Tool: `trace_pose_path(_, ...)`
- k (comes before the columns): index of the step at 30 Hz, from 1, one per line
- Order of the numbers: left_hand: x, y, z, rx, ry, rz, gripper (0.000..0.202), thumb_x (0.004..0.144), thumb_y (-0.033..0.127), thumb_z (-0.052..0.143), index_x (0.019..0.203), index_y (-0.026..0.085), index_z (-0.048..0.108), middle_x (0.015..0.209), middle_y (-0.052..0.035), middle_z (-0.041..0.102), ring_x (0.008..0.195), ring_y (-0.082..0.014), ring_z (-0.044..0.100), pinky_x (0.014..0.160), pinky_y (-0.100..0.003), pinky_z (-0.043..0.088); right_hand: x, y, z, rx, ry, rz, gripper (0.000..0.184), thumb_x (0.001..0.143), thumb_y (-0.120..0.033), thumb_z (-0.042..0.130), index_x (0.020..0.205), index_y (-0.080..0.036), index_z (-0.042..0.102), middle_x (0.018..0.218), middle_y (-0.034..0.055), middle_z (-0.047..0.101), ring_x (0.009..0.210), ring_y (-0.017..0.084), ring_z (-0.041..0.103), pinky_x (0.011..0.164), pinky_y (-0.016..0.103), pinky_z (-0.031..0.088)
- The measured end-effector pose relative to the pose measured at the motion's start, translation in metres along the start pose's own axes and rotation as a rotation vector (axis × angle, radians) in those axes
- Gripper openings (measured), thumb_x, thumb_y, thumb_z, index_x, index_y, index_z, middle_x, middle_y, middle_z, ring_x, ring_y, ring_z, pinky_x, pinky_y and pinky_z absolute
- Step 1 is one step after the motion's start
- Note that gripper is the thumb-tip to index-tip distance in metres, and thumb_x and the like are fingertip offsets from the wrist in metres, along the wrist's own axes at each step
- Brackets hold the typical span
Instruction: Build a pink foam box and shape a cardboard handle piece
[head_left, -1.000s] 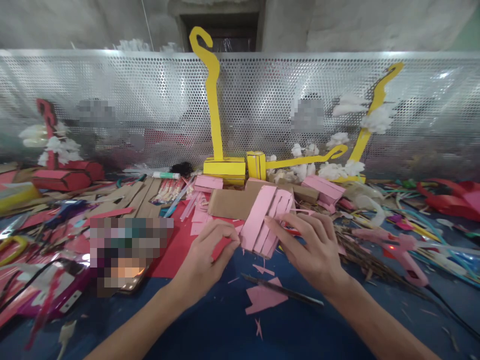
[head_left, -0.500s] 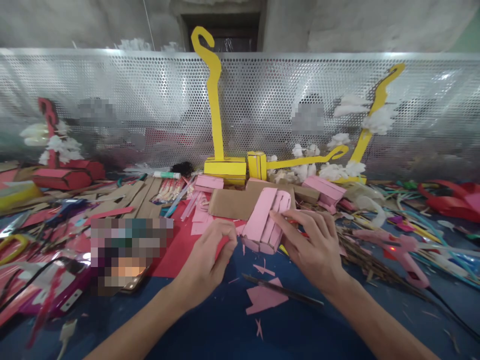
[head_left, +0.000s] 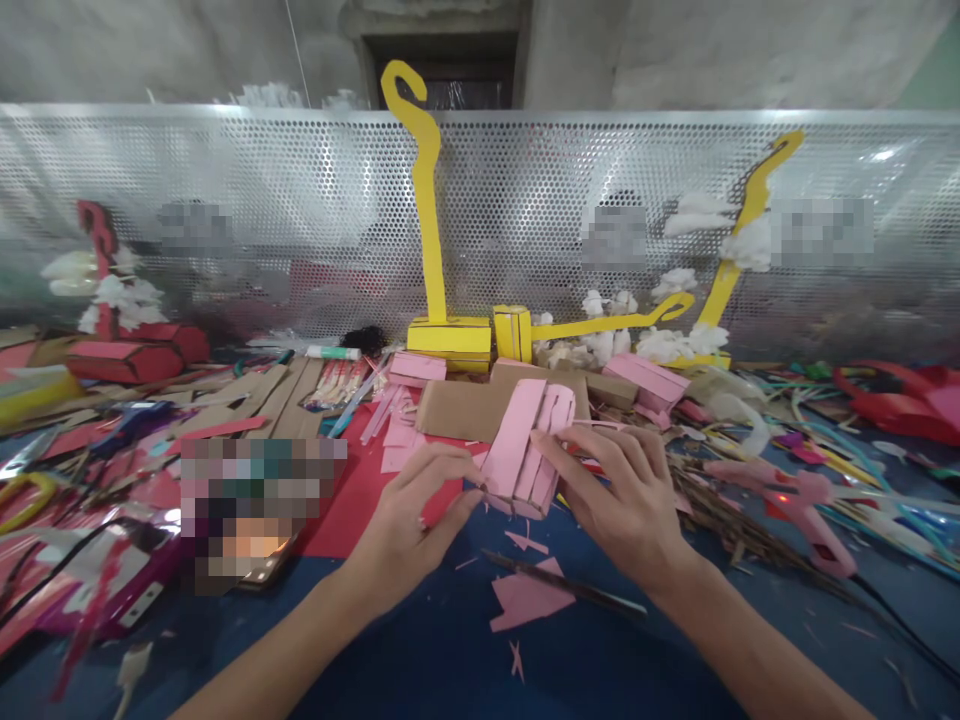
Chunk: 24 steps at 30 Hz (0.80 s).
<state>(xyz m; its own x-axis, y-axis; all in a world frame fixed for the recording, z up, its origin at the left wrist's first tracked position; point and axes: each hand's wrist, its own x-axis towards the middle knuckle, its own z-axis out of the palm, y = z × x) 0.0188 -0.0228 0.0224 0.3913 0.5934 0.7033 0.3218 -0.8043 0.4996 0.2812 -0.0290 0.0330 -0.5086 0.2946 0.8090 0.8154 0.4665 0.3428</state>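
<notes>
A small pink paper-covered cardboard box [head_left: 517, 440] with dark seams between its strips is held tilted above the table. My right hand [head_left: 622, 490] grips it from the right, the index finger lying along its top face. At its lower left corner, my left hand [head_left: 420, 510] pinches the edge between thumb and index finger; the exact contact is small and hard to see. Below lie a dark pen-like craft knife [head_left: 562, 582] and a cut pink paper piece [head_left: 529, 595]. A brown cardboard piece [head_left: 457, 410] is behind the box.
Upright yellow hook shape on a box [head_left: 431, 240] stands behind, before a perforated metal panel [head_left: 300, 200]. A pink glue gun [head_left: 802, 500] with a lit red light lies right. Scissors [head_left: 30, 490], a phone [head_left: 262, 575] and paper scraps crowd the left. Red paper [head_left: 345, 510] lies beside my left hand.
My left hand's thumb and index finger have moved from just beside the box to its lower left corner. The box has tipped slightly lower, still in my right hand.
</notes>
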Motion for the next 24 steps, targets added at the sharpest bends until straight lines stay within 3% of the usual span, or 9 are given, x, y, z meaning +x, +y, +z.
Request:
trace_pose_path(7,0.0034,0.0031,-0.0021,-0.042,-0.003,-0.072,0.009,0.098,0.016,0.055,0.098,0.023,0.061,0.098,-0.0017,0.065,0.096,-0.0143,0.061,0.086,-0.027,0.050,-0.0035,0.0027,0.0004,-0.033,-0.033,-0.032,0.062,0.090,-0.002,0.065,0.146,-0.025,0.054,0.117,0.0122,0.071,0.108,0.029,0.062,0.095,0.050,0.044)
trace_pose_path(16,0.0042,-0.0003,-0.0001,-0.087,-0.030,-0.180,0.011,0.101,0.022,0.051,0.093,0.023,0.058,0.095,-0.0011,0.062,0.091,-0.0146,0.059,0.084,-0.027,0.047,-0.0048,0.0016,0.0006,-0.051,-0.047,-0.048,0.056,0.091,-0.003,0.064,0.142,-0.024,0.058,0.117,0.0121,0.071,0.108,0.029,0.063,0.095,0.051,0.044)
trace_pose_path(20,0.0020,0.0018,-0.0012,-0.136,-0.067,-0.243,0.015,0.104,0.027,0.046,0.092,0.023,0.054,0.093,-0.0010,0.057,0.088,-0.0149,0.056,0.083,-0.028,0.044,-0.0026,0.0011,0.0004,-0.027,-0.031,-0.011,0.053,0.089,-0.002,0.065,0.138,-0.023,0.059,0.115,0.0116,0.072,0.107,0.029,0.063,0.094,0.049,0.044)
trace_pose_path(24,0.0023,0.0016,-0.0015,-0.136,-0.025,-0.327,0.018,0.105,0.033,0.042,0.095,0.023,0.052,0.092,-0.0003,0.055,0.088,-0.0158,0.053,0.083,-0.030,0.043,0.0002,0.0021,0.0009,-0.004,-0.007,0.051,0.051,0.090,-0.002,0.064,0.136,-0.024,0.059,0.112,0.0117,0.070,0.102,0.028,0.064,0.089,0.047,0.044)
